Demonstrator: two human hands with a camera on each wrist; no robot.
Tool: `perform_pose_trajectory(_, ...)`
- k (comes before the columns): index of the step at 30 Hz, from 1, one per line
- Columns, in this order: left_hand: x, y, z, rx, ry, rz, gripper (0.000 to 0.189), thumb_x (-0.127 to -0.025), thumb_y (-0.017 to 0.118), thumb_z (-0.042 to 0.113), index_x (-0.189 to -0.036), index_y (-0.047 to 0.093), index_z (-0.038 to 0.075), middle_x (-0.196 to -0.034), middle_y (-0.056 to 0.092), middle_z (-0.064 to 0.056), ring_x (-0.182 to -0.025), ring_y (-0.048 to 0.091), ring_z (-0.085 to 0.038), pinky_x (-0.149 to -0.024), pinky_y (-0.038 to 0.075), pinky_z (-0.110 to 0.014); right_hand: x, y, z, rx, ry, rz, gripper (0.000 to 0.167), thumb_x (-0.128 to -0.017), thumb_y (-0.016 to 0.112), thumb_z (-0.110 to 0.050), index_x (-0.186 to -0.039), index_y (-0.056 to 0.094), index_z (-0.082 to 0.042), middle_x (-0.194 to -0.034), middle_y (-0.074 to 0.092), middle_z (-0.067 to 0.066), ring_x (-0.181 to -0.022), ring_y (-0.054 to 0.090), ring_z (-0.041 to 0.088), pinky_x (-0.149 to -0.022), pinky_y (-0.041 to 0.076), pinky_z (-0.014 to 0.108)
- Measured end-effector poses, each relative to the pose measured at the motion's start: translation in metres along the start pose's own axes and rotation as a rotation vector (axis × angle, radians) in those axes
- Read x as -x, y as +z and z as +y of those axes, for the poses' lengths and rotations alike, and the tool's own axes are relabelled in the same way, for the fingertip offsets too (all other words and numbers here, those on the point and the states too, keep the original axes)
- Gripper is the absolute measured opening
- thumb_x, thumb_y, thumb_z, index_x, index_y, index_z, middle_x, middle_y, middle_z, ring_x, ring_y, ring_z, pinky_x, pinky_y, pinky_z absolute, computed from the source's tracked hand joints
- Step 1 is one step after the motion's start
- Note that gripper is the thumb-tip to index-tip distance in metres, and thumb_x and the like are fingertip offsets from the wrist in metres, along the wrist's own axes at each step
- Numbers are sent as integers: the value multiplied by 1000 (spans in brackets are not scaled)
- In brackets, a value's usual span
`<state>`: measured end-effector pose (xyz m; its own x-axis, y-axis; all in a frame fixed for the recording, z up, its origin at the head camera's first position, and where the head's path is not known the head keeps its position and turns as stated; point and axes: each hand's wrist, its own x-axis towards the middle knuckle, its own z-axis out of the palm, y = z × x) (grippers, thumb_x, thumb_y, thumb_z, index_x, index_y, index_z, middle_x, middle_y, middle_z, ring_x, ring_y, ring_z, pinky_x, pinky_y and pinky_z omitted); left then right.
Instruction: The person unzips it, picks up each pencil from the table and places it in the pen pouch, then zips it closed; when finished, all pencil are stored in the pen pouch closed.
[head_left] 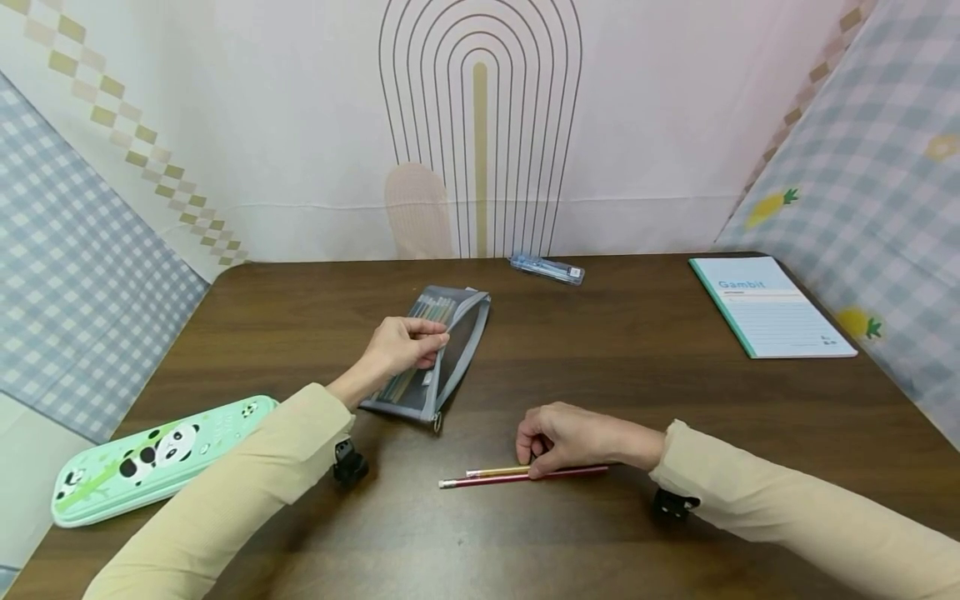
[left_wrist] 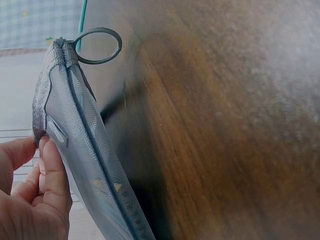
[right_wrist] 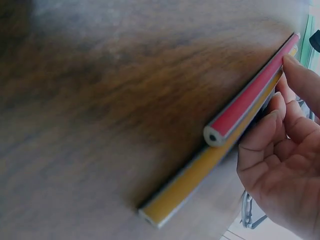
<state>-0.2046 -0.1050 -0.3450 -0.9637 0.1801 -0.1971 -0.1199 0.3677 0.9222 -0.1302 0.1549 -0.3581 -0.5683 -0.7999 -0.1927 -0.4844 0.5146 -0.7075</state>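
Note:
My left hand (head_left: 397,346) pinches the open zip edge of a grey mesh pencil pouch (head_left: 455,354) between thumb and fingers, lifting that side so the mouth gapes. Several pencils show through the mesh, and a ring-shaped zip pull (left_wrist: 99,46) hangs at one end. Lower right, my right hand (head_left: 570,437) pinches a red pencil (right_wrist: 250,95) and a yellow pencil (right_wrist: 185,185) lying side by side, low over the table. The thumb presses on the red one while the other fingers curl behind the yellow. Both pencils show flat, unsharpened ends in the right wrist view.
A mint-green panda pencil case (head_left: 161,458) lies at the left, partly behind my left sleeve. Toward the back edge is a small clear blue package (head_left: 547,268). A notebook (head_left: 772,308) with a teal spine lies back right on the brown table (head_left: 600,350).

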Motion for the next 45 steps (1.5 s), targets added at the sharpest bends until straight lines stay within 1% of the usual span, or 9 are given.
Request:
perform_pose_trajectory(6, 0, -1, -1, 5, 9, 1, 31, -89, 65, 13, -114, 65, -5, -88, 70, -10, -61, 60, -5, -63, 57, -22, -1, 0, 0, 22, -8, 3, 14, -77, 75, -9, -74, 62, -14, -74, 50, -9, -65, 45, -3, -58, 41, 14)
perform_pose_trajectory(12, -2, -1, -2, 8, 0, -2, 31, -89, 65, 13, -114, 64, -5, -82, 69, -4, -60, 60, -5, -63, 57, -21, -4, -11, 3, -90, -43, 45, 8, -83, 69, -5, -79, 63, -8, -73, 55, -7, -64, 48, 0, -56, 44, 15)
perform_pose_trajectory(15, -2, -1, -2, 7, 1, -5, 31, -89, 65, 13, -115, 64, -5, -81, 68, -3, -61, 60, -5, -63, 57, -21, -8, -26, 1, -131, -48, 154, 5, -85, 66, -3, -83, 62, -3, -75, 59, -2, -66, 51, 4, -57, 47, 18)
perform_pose_trajectory(17, -2, -1, -2, 3, 1, -5, 31, -89, 65, 13, -115, 64, -5, -81, 68, -3, -61, 60, -5, -63, 57, -21, -13, -37, -2, -200, -6, 280, 3, -88, 62, -2, -89, 61, 1, -78, 60, 4, -67, 52, 8, -57, 49, 20)
perform_pose_trajectory(22, -1, -1, -1, -6, 0, 3, 30, -89, 65, 13, -114, 65, -4, -83, 68, -4, -61, 60, -5, -63, 57, -22, -30, -54, -3, -493, 158, 529, 20, -95, 53, -4, -109, 54, 10, -83, 58, 8, -68, 55, 10, -57, 52, 21)
perform_pose_trajectory(25, -1, -1, -1, -13, 1, 2, 30, -89, 65, 13, -114, 65, -3, -84, 69, -4, -61, 60, -5, -63, 57, -22, -42, -54, 1, -669, 230, 517, 27, -97, 49, -7, -117, 47, 13, -80, 59, 3, -64, 58, 8, -55, 51, 17)
perform_pose_trajectory(31, -1, -1, 1, -17, -4, 0, 30, -90, 65, 14, -115, 65, -3, -87, 69, -7, -62, 61, -5, -65, 58, -23, -69, -49, 6, -930, 330, 375, 20, -99, 45, -8, -115, 42, 5, -79, 58, 3, -57, 62, 8, -49, 50, 14)
perform_pose_trajectory(35, -1, 0, 3, -20, -10, 0, 30, -90, 65, 15, -115, 65, -2, -92, 70, -10, -63, 62, -6, -66, 58, -24, -88, -49, 4, -960, 369, 331, 17, -99, 44, -8, -113, 42, 2, -79, 57, 4, -55, 62, 9, -47, 50, 14)
perform_pose_trajectory(45, -1, 0, 3, -16, -28, 0, 31, -90, 64, 15, -117, 64, -1, -102, 69, -17, -64, 63, -7, -67, 58, -24, -122, -49, 5, -968, 449, 345, 14, -100, 46, -10, -105, 48, 3, -72, 57, 6, -53, 63, 10, -47, 52, 16)
